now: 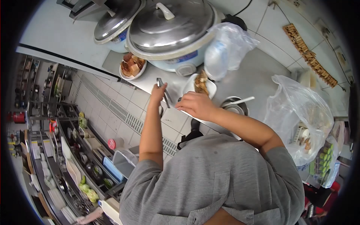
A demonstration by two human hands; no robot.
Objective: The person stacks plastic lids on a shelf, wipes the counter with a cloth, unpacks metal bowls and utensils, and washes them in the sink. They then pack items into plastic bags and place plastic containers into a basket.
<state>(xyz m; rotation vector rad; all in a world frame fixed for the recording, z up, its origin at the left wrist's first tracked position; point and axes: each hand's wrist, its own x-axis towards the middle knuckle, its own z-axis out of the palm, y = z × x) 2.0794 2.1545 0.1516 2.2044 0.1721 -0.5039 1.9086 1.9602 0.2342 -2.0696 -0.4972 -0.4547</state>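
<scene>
My left hand [158,92] is closed around a slim metal tool that looks like tongs [166,98], just off the counter's front edge. My right hand [198,106] is beside it, palm down with bent fingers, in front of a white dish [211,89]. A small dark bit shows at its fingertips, too small to name. Browned, cooked food [201,83] lies in the dish, partly hidden by the hand. Left of the dish, a white bowl [131,78] holds browned chunks [132,64].
A large lidded cooker [170,30] and a smaller one [116,22] stand behind. To the right are a plastic bag [228,50], a metal pot [234,106] with a white handle across it, and a bigger clear bag [300,116]. Shelves line the left, beyond the tiled floor [129,101].
</scene>
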